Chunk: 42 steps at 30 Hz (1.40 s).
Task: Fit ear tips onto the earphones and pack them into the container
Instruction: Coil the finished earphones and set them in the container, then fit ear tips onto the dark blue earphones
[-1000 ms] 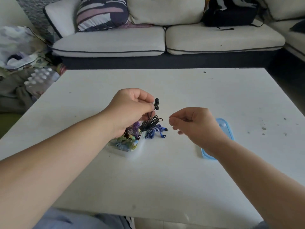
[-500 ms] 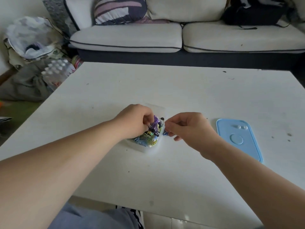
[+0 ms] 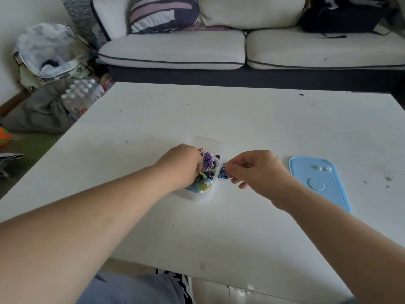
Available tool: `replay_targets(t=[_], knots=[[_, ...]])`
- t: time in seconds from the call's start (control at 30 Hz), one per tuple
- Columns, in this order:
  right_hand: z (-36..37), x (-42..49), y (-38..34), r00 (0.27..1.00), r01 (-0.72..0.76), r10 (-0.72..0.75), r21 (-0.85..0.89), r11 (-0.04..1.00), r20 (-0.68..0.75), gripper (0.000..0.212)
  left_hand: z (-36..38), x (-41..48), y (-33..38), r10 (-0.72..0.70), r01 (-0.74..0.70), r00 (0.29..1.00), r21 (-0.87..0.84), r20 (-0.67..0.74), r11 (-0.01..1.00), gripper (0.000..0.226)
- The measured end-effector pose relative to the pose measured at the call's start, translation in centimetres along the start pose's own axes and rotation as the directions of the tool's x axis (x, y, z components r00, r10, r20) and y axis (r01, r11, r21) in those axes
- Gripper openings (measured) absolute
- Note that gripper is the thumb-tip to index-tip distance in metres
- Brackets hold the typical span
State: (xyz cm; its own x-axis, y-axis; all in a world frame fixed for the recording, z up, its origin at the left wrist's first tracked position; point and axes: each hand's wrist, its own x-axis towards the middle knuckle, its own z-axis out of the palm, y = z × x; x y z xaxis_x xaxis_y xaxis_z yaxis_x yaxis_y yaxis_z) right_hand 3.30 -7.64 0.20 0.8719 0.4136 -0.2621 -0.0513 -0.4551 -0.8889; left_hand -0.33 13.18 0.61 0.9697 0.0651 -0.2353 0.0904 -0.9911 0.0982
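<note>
The left hand (image 3: 182, 165) reaches into the clear container (image 3: 203, 140) of coloured earphones (image 3: 208, 161) on the table (image 3: 153, 119), fingers buried, grip impossible to tell. At its 3 o'clock rim the right hand (image 3: 260, 172) pinches a blue earphone bundle (image 3: 222, 174). Farther toward 3 o'clock, two ear tips (image 3: 320, 168) sit on the lid (image 3: 328, 194).

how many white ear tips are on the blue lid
2. One ear tip and a second ear tip lie side by side near the far end of the blue lid. More may be hidden in the container.
</note>
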Motion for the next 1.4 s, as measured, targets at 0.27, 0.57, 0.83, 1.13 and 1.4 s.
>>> replay_targets(t=[0.27, 0.57, 0.83, 1.13, 1.4], knots=[[-3.1, 1.0, 1.8, 0.987, -0.08, 0.078, -0.011, 0.997, -0.142, 0.015, -2.2, 0.4, 4.6, 0.028, -0.015, 0.997, 0.182, -0.069, 0.983, 0.018], [-6.3, 0.6, 4.4, 0.979, -0.155, 0.151, -0.022, 0.988, -0.137, 0.014, 1.2, 5.3, 10.8, 0.151, -0.16, 0.986, 0.129, 0.071, 0.979, 0.018], [-8.9, -0.6, 6.4, 0.985, -0.172, 0.169, -0.141, 0.975, -0.035, 0.017, 2.2, 7.9, 12.0, 0.003, -0.052, 0.948, 0.146, 0.319, 0.988, 0.03], [-12.1, -2.2, 7.7, 0.97, -0.232, 0.239, 0.105, 0.967, -0.052, 0.026, 0.1, 6.3, 13.6, 0.006, 0.1, 0.986, -0.61, 0.169, 0.786, 0.009], [-12.8, -3.3, 6.7, 0.995, -0.102, 0.081, 0.548, 0.83, 0.063, 0.021, -0.8, 4.6, 16.5, 0.051, -0.007, 0.998, -0.781, 0.031, 0.625, 0.01]])
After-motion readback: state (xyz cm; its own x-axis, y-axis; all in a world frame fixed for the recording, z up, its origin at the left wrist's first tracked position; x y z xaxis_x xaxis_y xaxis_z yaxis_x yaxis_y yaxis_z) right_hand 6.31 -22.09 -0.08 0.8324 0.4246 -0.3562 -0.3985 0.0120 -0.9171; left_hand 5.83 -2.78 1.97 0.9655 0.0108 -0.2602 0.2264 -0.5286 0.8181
